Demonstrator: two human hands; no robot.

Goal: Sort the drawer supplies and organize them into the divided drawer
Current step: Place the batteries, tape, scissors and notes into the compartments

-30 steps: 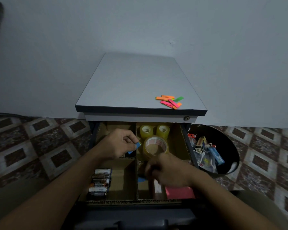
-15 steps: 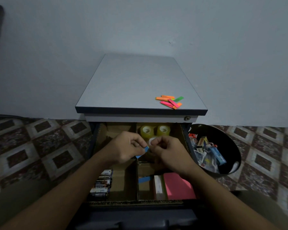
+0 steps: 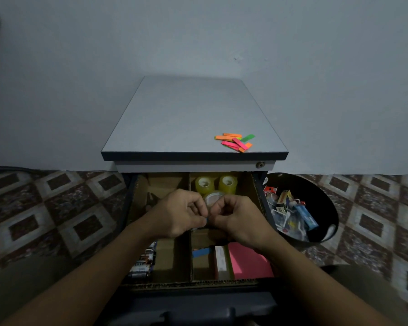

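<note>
A person's left hand and right hand meet above the middle of an open drawer lined with brown cardboard dividers. Both have their fingers curled, and together they pinch a small blue paper strip, of which only a sliver shows between the fingertips.

The likely trouble is the strip itself. It looks thin and light, so it could tear if the two hands pull apart, or cling to a finger. It is held right over the middle cardboard divider, so if dropped it could land in the wrong section, such as the back right one with the yellow tape rolls. A matching blue strip lies in the front right section beside a flat pink pad of notes, probably where this one belongs. A row of cylindrical batteries fills the front left section.

The drawer belongs to a small desk with a pale grey top. A loose pile of neon orange, pink and green paper strips sits near its front right corner, close enough to the edge to be brushed off. On the floor to the right stands a round black tub of mixed supplies. The floor is patterned brown and cream tile, and the wall is plain grey. The light is dim.
</note>
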